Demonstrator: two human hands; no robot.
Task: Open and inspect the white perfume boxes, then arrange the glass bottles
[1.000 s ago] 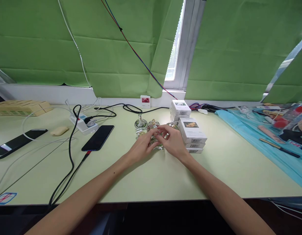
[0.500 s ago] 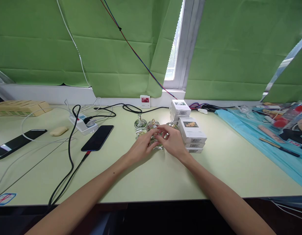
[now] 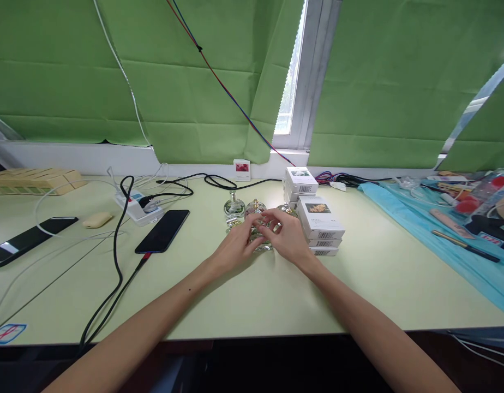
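Both my hands meet over a clear glass perfume bottle [image 3: 263,246] standing on the table. Curved around its left side is my left hand [image 3: 239,238], with the fingertips near its top. From the right, my right hand [image 3: 288,236] closes on the same bottle's top, and the fingers hide most of it. More glass bottles stand close behind: one with a clear stopper [image 3: 234,206], one with a gold-topped cap [image 3: 255,206], and another partly covered by my right hand. Against that hand's right side is a stack of white boxes [image 3: 321,218] with a picture on the top one.
Behind it rises a second stack of white boxes [image 3: 301,180]. A small white box [image 3: 242,170] leans at the wall. Left lie a phone [image 3: 162,231] on a cable, a power strip [image 3: 139,209] and a dark flat device [image 3: 31,237]. Blue plastic sheeting [image 3: 436,224] with clutter covers the right.
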